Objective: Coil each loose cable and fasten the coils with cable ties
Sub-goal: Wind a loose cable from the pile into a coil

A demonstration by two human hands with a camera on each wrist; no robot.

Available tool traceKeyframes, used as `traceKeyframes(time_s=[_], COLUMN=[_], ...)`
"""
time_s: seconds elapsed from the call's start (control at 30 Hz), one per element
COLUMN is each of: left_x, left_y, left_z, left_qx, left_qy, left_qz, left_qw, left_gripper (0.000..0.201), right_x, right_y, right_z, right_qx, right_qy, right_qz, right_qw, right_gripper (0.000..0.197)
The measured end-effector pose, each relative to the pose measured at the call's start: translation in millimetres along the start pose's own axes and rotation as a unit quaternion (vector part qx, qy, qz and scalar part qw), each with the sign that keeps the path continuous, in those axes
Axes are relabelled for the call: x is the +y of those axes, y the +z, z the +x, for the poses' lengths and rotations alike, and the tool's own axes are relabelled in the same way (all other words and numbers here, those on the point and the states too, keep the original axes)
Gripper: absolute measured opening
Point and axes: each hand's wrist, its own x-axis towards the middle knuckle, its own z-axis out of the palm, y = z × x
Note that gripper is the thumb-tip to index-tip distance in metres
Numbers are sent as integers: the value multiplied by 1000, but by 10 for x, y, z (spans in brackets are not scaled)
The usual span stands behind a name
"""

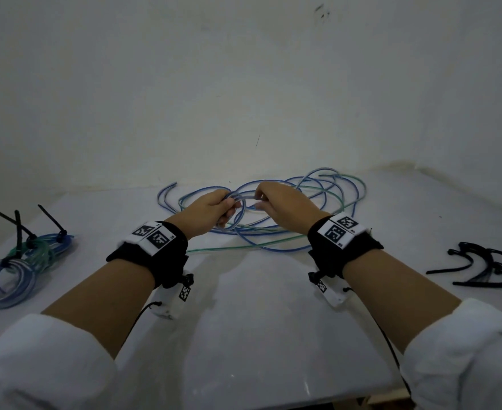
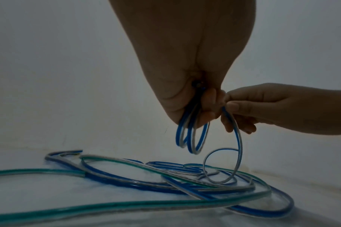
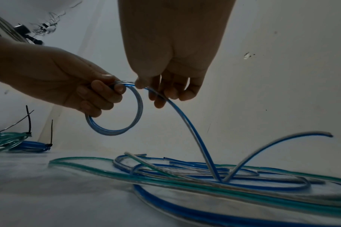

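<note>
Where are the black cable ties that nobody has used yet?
In the head view, the loose black cable ties lie on the white table, at its right edge, beyond the right hand.

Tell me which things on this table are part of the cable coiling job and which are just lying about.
In the job:
- blue cable, coil held by left hand, fed by right hand
- loose cables still to coil
- spare cable ties
- tied coils, finished

Lying about:
- nothing on the table; only wrist cameras
</note>
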Motion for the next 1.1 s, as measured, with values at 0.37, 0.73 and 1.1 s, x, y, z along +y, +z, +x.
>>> traceKeyframes(time_s=[0.37, 0.73, 1.1], left_x=[110, 224, -20], left_y=[32, 118, 80], left_z=[-18, 87, 100], left_qx=[49, 142, 97], left_qy=[-22, 57, 78], left_qz=[-121, -295, 257], left_qw=[991, 943, 958], left_gripper=[28, 23, 7], right_x=[151, -37, -58], right_y=[62, 74, 54], right_z=[-62, -114, -44], right_qx=[32, -83, 12], right_qy=[75, 100, -10], right_qz=[27, 71, -39], right_qw=[996, 989, 999], right_gripper=[14, 15, 24])
